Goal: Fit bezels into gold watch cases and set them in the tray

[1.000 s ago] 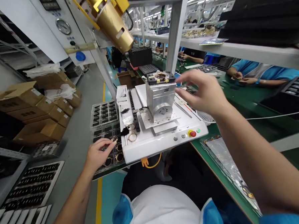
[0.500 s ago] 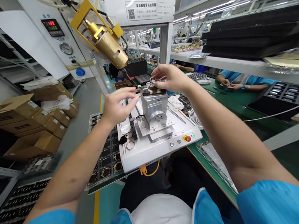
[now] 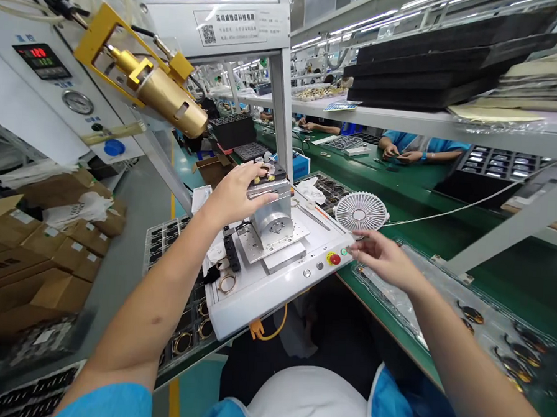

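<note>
My left hand reaches over the left side of the metal fixture block, fingers resting at its dark top clamp and thumb stretched out along its front. A small ring-shaped part, partly hidden, sits at those fingertips. My right hand is at the front right corner of the white machine base, fingers apart, thumb side beside the green button. A red stop button lies just left of it. Near the base's left edge rests a watch-case-like ring.
A gold dispensing head hangs at upper left. Behind my right hand stands a white round fan. Tweezers lie on the base. A clear tray with several dark parts is at right. A co-worker's hands are across the bench.
My right hand has left the fixture top and come down right to the green button. My left hand has moved onto the fixture top. The view has turned slightly right.
</note>
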### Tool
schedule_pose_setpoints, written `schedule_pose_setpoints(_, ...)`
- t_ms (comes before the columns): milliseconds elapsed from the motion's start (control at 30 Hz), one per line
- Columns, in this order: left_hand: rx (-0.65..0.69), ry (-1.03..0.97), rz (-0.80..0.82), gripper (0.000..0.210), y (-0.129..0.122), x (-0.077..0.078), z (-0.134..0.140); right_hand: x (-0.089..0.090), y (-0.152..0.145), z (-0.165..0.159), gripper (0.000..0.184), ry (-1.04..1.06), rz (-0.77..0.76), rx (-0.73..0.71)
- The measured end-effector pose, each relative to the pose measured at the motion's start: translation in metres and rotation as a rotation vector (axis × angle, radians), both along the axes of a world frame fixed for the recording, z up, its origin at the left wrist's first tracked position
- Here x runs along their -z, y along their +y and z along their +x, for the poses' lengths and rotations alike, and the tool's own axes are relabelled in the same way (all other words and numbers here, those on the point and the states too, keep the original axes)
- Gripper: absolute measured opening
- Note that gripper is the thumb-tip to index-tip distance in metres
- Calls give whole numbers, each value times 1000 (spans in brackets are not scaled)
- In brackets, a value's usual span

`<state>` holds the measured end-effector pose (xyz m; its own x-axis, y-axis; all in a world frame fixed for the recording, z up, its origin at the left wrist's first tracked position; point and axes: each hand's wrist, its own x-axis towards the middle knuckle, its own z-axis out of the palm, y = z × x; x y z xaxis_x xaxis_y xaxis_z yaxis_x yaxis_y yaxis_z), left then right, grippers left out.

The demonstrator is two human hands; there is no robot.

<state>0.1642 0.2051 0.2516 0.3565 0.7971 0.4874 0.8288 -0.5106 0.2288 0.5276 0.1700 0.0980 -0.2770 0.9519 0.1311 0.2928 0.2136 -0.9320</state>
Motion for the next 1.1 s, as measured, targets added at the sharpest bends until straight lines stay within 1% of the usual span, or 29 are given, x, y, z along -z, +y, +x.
schedule_pose_setpoints(67, 20, 6, -32, 67, -2, 0, -2, 33, -8, 3, 66, -150, -101, 18)
schedule_pose_setpoints(100, 29, -11, -21, 67, -6, 0, -2, 47, -12, 1, 70, -227, -120, 4)
schedule_pose_setpoints(167, 30, -83, 54, 66, -23, 6, 0, 66, -19, -7, 77, -361, -104, -36)
schedule_pose_setpoints(200, 21, -134, 103, 64, -35, 12, 2, 73, -23, -12, 80, -412, -83, -47)
schedule_pose_setpoints(233, 12, -197, 145, 60, -50, 23, 3, 78, -25, -17, 82, -451, -60, -46)
schedule_pose_setpoints(267, 7, -266, 165, 55, -66, 36, 5, 82, -27, -21, 85, -478, -40, -36)
schedule_pose_setpoints(333, 35, -441, 125, 40, -99, 72, 10, 85, -27, -26, 89, -501, -10, -18)
schedule_pose_setpoints(400, 77, -639, -50, 29, -129, 116, 16, 83, -24, -25, 91, -500, 3, 0)
schedule_pose_setpoints(467, 5, -848, -238, 24, -153, 160, 28, 77, -22, -21, 89, -491, -2, 15)
schedule_pose_setpoints(533, -82, -1051, -470, 28, -172, 199, 43, 66, -26, -17, 77, -519, -20, 39)
schedule_pose_setpoints(567, -106, -1137, -593, 31, -180, 216, 51, 61, -32, -17, 68, -523, -27, 42)
schedule_pose_setpoints(600, -113, -1208, -706, 36, -187, 229, 59, 57, -39, -19, 60, -494, -34, 31)
schedule_pose_setpoints(633, -107, -1270, -793, 40, -192, 241, 67, 53, -49, -22, 54, -420, -42, 3)
schedule_pose_setpoints(667, -90, -1325, -861, 46, -196, 249, 74, 52, -60, -28, 52, -302, -49, -45)
schedule_pose_setpoints(700, -64, -1377, -902, 51, -199, 255, 79, 52, -72, -35, 53, -157, -56, -103)
schedule_pose_setpoints(767, -9, -1470, -923, 60, -200, 260, 88, 57, -92, -54, 63, 104, -49, -181)
schedule_pose_setpoints(833, 31, -1545, -909, 64, -197, 258, 93, 67, -106, -73, 73, 237, -8, -168)
schedule_pose_setpoints(900, 57, -1600, -907, 63, -190, 256, 96, 77, -112, -87, 78, 271, 43, -96)
schedule_pose_setpoints(1000, 66, -1625, -945, 59, -180, 254, 99, 86, -115, -97, 79, 242, 110, -23)
schedule_pose_setpoints(1033, 63, -1616, -957, 58, -179, 255, 99, 86, -114, -97, 79, 220, 131, -23)
schedule_pose_setpoints(1100, 54, -1585, -972, 54, -178, 256, 101, 83, -112, -89, 76, 137, 181, -81)
